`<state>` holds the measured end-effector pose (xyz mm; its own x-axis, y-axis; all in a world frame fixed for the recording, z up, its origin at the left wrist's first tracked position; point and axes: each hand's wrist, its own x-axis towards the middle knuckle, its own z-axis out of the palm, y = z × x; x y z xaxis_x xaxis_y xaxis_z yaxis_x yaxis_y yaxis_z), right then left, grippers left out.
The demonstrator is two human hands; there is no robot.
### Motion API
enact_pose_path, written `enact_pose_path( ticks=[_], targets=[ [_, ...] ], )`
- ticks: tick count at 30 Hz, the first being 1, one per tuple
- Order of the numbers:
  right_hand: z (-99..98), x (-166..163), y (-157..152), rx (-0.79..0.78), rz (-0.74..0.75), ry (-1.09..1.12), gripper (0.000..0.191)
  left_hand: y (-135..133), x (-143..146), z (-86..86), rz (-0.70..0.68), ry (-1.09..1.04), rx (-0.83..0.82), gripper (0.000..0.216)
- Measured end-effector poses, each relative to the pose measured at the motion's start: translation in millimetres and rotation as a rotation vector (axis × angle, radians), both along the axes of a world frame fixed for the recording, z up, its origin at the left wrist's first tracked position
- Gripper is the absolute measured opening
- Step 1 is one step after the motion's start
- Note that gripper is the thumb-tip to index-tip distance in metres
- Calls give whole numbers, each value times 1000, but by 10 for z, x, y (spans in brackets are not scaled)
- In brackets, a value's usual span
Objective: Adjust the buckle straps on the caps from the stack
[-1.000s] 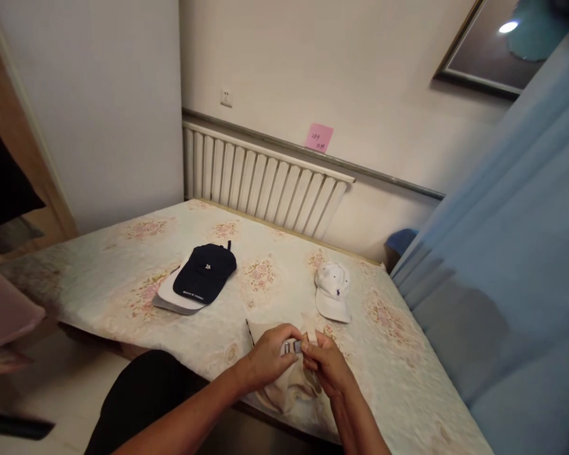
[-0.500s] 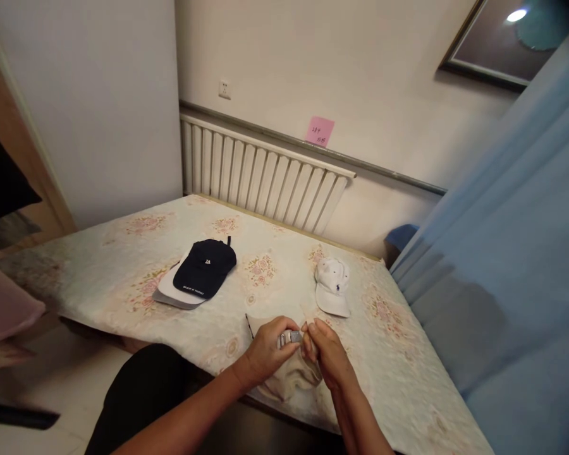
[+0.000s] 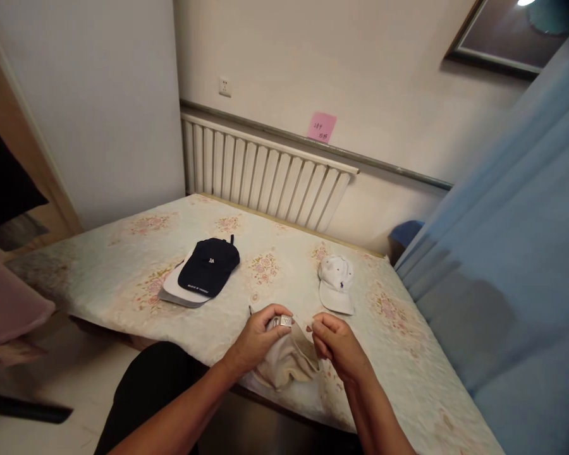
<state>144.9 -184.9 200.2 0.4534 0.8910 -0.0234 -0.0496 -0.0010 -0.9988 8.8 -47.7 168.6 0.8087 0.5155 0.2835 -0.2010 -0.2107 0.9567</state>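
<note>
A beige cap (image 3: 287, 363) lies at the near edge of the flowered mattress (image 3: 123, 272). My left hand (image 3: 257, 338) is closed on its back, fingers around the metal strap buckle (image 3: 281, 321). My right hand (image 3: 339, 344) is beside it, fingers pinched together on the thin strap end. A navy cap (image 3: 209, 267) rests on top of a white and a grey cap to the left. A white cap (image 3: 336, 283) lies alone farther back on the right.
A white radiator (image 3: 265, 172) runs along the wall behind the mattress, with a pink note (image 3: 321, 127) above it. A blue curtain (image 3: 512, 265) hangs on the right. A pink cushion (image 3: 9, 303) sits at the left. My dark-clothed knee (image 3: 146, 392) is below the mattress edge.
My hands have drawn slightly apart: the right hand has pulled away to the right from the buckle, which the left hand still holds. The view has shifted slightly.
</note>
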Motion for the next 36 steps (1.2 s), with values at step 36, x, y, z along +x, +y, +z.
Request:
enact_pose_path(
  ticks=[36],
  targets=[
    [-140, -5, 47, -202, 122, -159, 27, -21, -1, -192, -84, -35, -122, 23]
  ],
)
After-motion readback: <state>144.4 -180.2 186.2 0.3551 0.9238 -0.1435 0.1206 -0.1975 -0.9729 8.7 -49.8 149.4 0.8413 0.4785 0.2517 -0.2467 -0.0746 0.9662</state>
